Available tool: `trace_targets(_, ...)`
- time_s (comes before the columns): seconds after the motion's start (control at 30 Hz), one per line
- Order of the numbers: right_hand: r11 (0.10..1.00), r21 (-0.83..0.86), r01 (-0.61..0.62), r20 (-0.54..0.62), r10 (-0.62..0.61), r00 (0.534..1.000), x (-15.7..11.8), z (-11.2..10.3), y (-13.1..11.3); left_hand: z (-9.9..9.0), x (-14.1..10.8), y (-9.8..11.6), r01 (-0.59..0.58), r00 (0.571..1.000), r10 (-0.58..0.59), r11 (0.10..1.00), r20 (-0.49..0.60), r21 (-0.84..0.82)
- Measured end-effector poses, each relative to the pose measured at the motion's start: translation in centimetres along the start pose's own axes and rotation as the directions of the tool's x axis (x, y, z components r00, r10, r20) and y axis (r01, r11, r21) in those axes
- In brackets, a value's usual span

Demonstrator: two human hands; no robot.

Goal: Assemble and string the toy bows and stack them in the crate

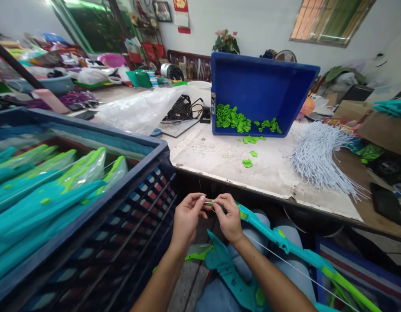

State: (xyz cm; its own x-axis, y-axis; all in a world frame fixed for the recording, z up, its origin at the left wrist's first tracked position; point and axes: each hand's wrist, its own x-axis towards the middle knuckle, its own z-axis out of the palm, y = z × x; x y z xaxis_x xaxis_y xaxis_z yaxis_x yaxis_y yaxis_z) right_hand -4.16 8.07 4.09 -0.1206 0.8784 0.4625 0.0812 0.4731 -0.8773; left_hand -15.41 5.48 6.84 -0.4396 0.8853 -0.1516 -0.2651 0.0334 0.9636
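Note:
A teal and lime-green toy bow [268, 232] lies slanting across my lap, its far end reaching up to my hands. My left hand [186, 216] is closed in a pinch on the end of a white string [285, 260]. Just beside it, my right hand [229, 217] has its fingers closed around the green tip of the bow, partly hiding it. The string runs from the hands back along the bow toward the lower right. Below my hands, another teal piece with a lime-green part [231, 268] rests at my legs.
A dark blue crate [135, 173] of teal and green toy bows stands at left. On the table [200, 151], a tipped blue bin [262, 82] holds small green pieces [233, 118], with several spilled in front. A bundle of white strings [320, 156] lies at right, near a black fan [180, 108].

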Motion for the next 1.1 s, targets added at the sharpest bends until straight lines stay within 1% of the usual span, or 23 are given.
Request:
trace_targets(0.03, 1.0, -0.002, 0.009, -0.018, -0.009, 1.0, 0.2, 0.0, -0.1, -0.1, 0.0, 0.3, 0.054, 0.998, -0.054, 0.998, 0.032, -0.012)
trace_targets(0.1, 0.999, -0.002, 0.038, -0.027, -0.038, 0.999, 0.4, 0.1, -0.2, -0.5, 0.0, 0.9, 0.136, 0.985, -0.137, 0.991, 0.106, 0.013)
trace_targets(0.2, 0.996, 0.013, 0.084, 0.036, -0.084, 0.996, 0.7, 0.3, -0.2, -1.0, 0.1, 1.6, 0.193, 0.967, -0.197, 0.98, 0.163, 0.042)
trace_targets(0.3, 0.994, 0.035, 0.101, 0.086, -0.104, 0.991, 0.8, 0.3, -0.1, -0.9, 0.0, 1.6, 0.187, 0.97, -0.189, 0.982, 0.152, 0.026)
trace_targets(0.4, 0.995, 0.033, 0.098, 0.119, -0.102, 0.988, 0.9, 0.1, 0.1, -0.2, -0.1, 1.5, 0.171, 0.977, -0.171, 0.985, 0.126, 0.005)
trace_targets(0.5, 0.995, 0.013, 0.1, 0.133, -0.101, 0.986, 1.0, -0.1, 0.0, 0.8, -0.2, 1.3, 0.157, 0.987, -0.155, 0.986, 0.048, -0.048)
trace_targets(0.57, 0.991, -0.015, 0.134, 0.122, -0.131, 0.984, 1.2, -0.3, -0.1, 1.3, -0.2, 1.3, 0.148, 0.989, -0.149, 0.984, -0.004, -0.093)
trace_targets(0.6, 0.987, -0.029, 0.161, 0.12, -0.156, 0.98, 1.3, -0.5, -0.1, 1.4, -0.1, 1.4, 0.156, 0.987, -0.158, 0.981, -0.009, -0.118)
trace_targets(0.7, 0.967, -0.067, 0.246, 0.134, -0.236, 0.962, 1.7, -0.9, 0.0, 1.2, 0.0, 1.6, 0.204, 0.979, -0.198, 0.961, 0.049, -0.187)
trace_targets(0.77, 0.956, -0.094, 0.278, 0.144, -0.263, 0.954, 1.8, -1.2, 0.2, 1.0, 0.0, 1.7, 0.215, 0.974, -0.198, 0.959, 0.108, -0.187)
trace_targets(0.83, 0.941, -0.132, 0.312, 0.155, -0.291, 0.944, 1.8, -1.4, 0.5, 0.9, -0.1, 1.8, 0.19, 0.973, -0.171, 0.975, 0.158, -0.116)
trace_targets(0.9, 0.919, -0.161, 0.359, 0.159, -0.335, 0.929, 1.6, -1.5, 0.8, 0.9, -0.2, 1.8, 0.131, 0.974, -0.125, 0.991, 0.19, -0.018)
trace_targets(0.97, 0.902, -0.185, 0.391, 0.134, -0.371, 0.919, 1.4, -1.6, 1.1, 0.9, -0.2, 1.5, 0.055, 0.976, -0.07, 0.996, 0.209, 0.076)
trace_targets(1.03, 0.903, -0.204, 0.379, 0.092, -0.368, 0.925, 1.1, -1.6, 1.4, 0.9, -0.1, 1.0, -0.028, 0.978, -0.011, 0.982, 0.207, 0.186)
trace_targets(1.1, 0.918, -0.213, 0.334, 0.068, -0.327, 0.943, 1.0, -1.7, 1.6, 0.7, 0.1, 0.5, -0.121, 0.978, 0.058, 0.939, 0.199, 0.321)
